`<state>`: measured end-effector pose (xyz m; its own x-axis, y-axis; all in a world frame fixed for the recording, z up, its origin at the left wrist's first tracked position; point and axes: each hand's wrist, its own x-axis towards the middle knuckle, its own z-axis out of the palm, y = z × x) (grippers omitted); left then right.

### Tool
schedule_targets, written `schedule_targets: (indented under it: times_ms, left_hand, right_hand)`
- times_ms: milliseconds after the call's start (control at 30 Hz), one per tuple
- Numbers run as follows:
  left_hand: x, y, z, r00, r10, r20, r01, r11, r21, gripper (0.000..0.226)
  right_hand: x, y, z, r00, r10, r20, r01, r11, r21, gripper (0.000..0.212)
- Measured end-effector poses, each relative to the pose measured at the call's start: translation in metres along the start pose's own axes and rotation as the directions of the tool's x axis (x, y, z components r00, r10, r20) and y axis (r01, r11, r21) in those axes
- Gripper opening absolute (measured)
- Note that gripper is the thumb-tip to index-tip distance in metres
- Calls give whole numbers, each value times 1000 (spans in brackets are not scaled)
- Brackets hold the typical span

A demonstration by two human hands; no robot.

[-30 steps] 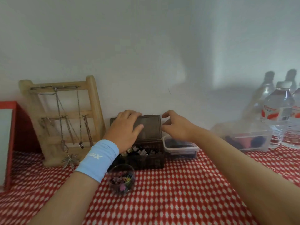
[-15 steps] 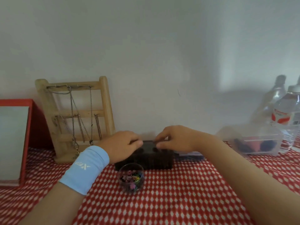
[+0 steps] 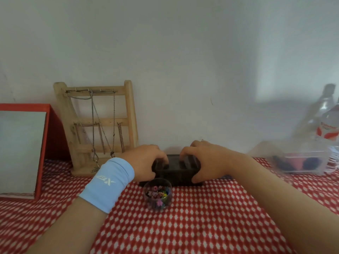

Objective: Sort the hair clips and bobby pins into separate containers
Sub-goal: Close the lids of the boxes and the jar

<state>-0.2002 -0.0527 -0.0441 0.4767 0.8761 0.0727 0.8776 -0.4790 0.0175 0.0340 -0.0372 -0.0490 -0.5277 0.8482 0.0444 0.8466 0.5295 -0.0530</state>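
A dark brown box (image 3: pixel 176 172) sits near the wall on the red-and-white cloth, its lid down. My left hand (image 3: pixel 145 162) grips its left end, fingers over the lid and thumb on the front. My right hand (image 3: pixel 205 162) grips the right end the same way. Just in front stands a small clear round cup (image 3: pixel 158 194) holding several tiny colourful hair clips. A low white-rimmed tub behind my right hand is almost fully hidden. No bobby pins show.
A wooden ladder rack (image 3: pixel 97 125) hung with chains leans on the wall at left, beside a red-framed panel (image 3: pixel 23 151). A clear lidded tub (image 3: pixel 304 162) with dark and red items and water bottles (image 3: pixel 328 129) stand at right.
The box lid was up with clips showing inside; it came down, and both hands now press on the shut box. The view has shifted left and lower.
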Motion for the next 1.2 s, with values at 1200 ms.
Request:
schedule_targets:
  times_ms: [1200]
  left_hand:
    - [-7, 29, 1, 996, -90, -19, 88, 992, -94, 33]
  right_hand:
    - [-36, 58, -13, 961, 263, -85, -241, 948, 206, 58]
